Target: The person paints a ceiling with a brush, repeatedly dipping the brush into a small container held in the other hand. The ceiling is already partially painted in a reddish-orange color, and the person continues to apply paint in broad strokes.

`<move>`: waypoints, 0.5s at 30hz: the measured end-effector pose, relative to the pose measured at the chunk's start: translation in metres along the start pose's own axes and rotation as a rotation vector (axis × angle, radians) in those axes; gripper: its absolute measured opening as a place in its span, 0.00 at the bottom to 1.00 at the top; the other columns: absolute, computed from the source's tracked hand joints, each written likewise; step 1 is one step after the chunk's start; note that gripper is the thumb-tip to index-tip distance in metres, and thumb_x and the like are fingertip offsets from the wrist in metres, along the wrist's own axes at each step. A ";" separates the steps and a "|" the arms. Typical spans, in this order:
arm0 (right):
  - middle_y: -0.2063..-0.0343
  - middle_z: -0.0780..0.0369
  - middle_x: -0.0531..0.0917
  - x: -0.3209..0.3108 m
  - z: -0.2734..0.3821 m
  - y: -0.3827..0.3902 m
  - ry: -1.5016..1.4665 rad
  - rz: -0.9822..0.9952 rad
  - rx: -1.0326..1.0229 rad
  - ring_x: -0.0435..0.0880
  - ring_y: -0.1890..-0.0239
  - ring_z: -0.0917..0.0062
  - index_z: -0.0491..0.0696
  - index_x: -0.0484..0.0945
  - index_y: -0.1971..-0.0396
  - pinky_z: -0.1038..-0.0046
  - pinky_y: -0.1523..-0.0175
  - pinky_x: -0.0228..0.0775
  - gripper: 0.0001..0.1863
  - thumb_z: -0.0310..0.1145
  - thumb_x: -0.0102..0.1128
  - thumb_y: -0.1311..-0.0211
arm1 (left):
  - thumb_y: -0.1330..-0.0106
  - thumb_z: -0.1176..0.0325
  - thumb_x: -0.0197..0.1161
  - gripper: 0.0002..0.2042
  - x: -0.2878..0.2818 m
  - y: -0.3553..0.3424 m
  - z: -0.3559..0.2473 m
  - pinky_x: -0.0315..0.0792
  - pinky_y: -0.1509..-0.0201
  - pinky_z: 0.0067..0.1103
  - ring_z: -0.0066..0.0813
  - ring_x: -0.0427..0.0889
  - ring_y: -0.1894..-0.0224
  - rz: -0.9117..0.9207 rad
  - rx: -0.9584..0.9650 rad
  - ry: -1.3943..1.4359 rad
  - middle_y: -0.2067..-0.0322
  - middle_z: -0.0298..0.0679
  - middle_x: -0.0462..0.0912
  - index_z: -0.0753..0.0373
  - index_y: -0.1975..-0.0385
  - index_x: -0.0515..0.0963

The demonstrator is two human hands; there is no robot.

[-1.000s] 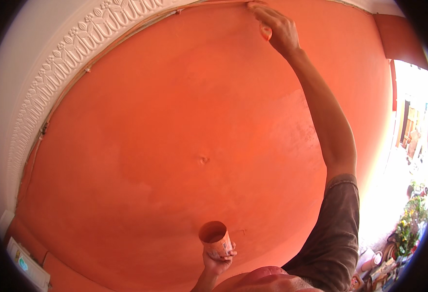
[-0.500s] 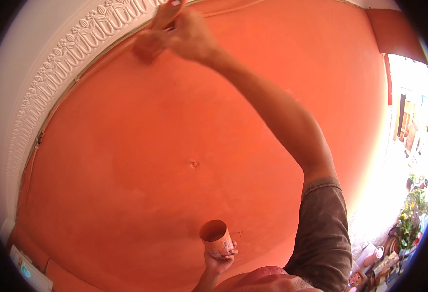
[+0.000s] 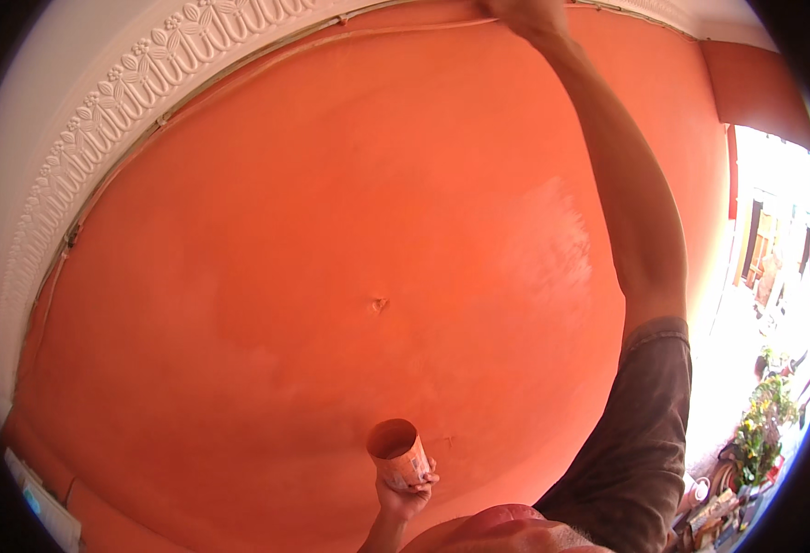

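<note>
At the bottom centre my left hand (image 3: 407, 498) is wrapped round an open-topped paint can (image 3: 408, 464), smeared orange outside and held slightly tilted. My right arm reaches up across the orange wall (image 3: 331, 212) to its top edge. There my right hand (image 3: 532, 13) is closed and partly cut off by the picture's upper rim. The paintbrush that showed in it a moment ago lies mostly beyond the rim. Beside the hand, a thin cable or pipe (image 3: 396, 31) painted orange runs along the top of the wall.
White moulded cornice (image 3: 133, 78) with a leaf pattern borders the wall at upper left. A small bump (image 3: 380, 304) marks the wall's middle. Bright daylight fills an opening at right, with a flowering plant (image 3: 762, 429) and piled items below. A white box-like unit (image 3: 41, 502) sits at lower left.
My right hand has swept right and up along the wall's top, carrying the brush mostly out of view. The can in my left hand has shifted slightly left in the picture.
</note>
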State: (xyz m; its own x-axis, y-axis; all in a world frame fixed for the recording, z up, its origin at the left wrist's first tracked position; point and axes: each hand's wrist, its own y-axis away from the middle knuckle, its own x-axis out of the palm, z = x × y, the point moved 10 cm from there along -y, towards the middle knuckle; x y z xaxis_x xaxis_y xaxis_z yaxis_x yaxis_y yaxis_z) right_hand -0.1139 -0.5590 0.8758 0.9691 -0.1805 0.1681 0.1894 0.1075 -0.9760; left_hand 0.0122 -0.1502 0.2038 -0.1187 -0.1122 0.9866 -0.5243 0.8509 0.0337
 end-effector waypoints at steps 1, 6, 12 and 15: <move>0.73 0.52 0.85 0.009 0.034 -0.001 -0.018 0.085 -0.105 0.84 0.69 0.57 0.48 0.80 0.64 0.57 0.63 0.74 0.08 0.34 0.57 0.39 | 0.34 0.47 0.54 0.30 -0.002 0.001 -0.002 0.77 0.67 0.20 0.40 0.72 0.58 0.001 0.003 0.001 0.51 0.51 0.70 0.66 0.41 0.67; 0.75 0.48 0.85 -0.019 0.103 -0.029 -0.340 0.170 -0.097 0.86 0.70 0.60 0.36 0.81 0.74 0.59 0.63 0.78 0.16 0.37 0.67 0.44 | 0.34 0.47 0.55 0.30 0.006 -0.003 0.005 0.78 0.68 0.20 0.40 0.73 0.58 0.016 -0.011 0.009 0.51 0.52 0.70 0.66 0.43 0.68; 0.71 0.60 0.83 0.015 0.042 0.026 -1.359 0.245 0.136 0.84 0.70 0.76 0.41 0.79 0.66 0.72 0.64 0.81 0.08 0.31 0.67 0.35 | 0.35 0.47 0.57 0.29 -0.006 -0.014 0.008 0.77 0.67 0.20 0.40 0.72 0.57 0.039 -0.108 0.041 0.49 0.53 0.71 0.65 0.43 0.70; 0.68 0.62 0.87 0.059 -0.033 0.085 -1.125 0.169 0.353 0.87 0.64 0.77 0.42 0.83 0.66 0.78 0.61 0.79 0.09 0.34 0.68 0.37 | 0.35 0.47 0.56 0.29 -0.004 -0.002 0.001 0.77 0.67 0.20 0.40 0.72 0.56 0.033 -0.062 0.039 0.49 0.53 0.71 0.65 0.43 0.69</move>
State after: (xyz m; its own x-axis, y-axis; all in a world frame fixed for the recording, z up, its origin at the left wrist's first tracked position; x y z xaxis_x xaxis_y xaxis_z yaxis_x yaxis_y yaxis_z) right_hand -0.0457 -0.5924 0.7987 0.5469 0.8022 0.2397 -0.0921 0.3422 -0.9351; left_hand 0.0132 -0.1518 0.2001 -0.1012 -0.0644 0.9928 -0.4671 0.8842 0.0097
